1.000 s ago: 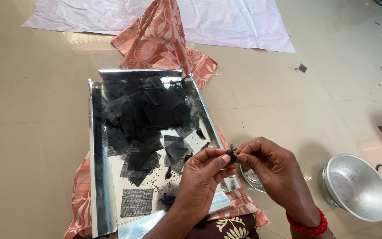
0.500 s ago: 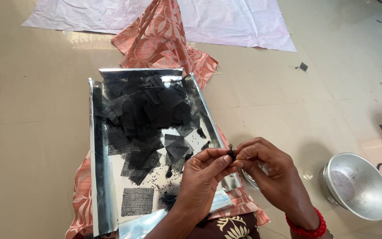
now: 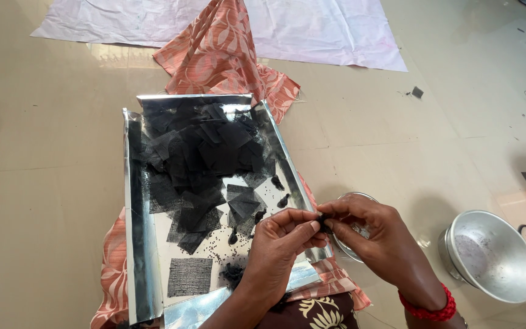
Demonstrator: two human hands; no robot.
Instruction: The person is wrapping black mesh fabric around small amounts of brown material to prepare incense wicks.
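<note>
Looks like a home floor used as a handcraft spot, not a workshop. Polished beige floor tiles serve as the work surface, no bench or table. A white sheet and an orange patterned cloth are spread on them, a dented metal bowl sits right, and a shiny metal tray holds black mesh squares.

No packages, labels, signs or screens in view.
</note>
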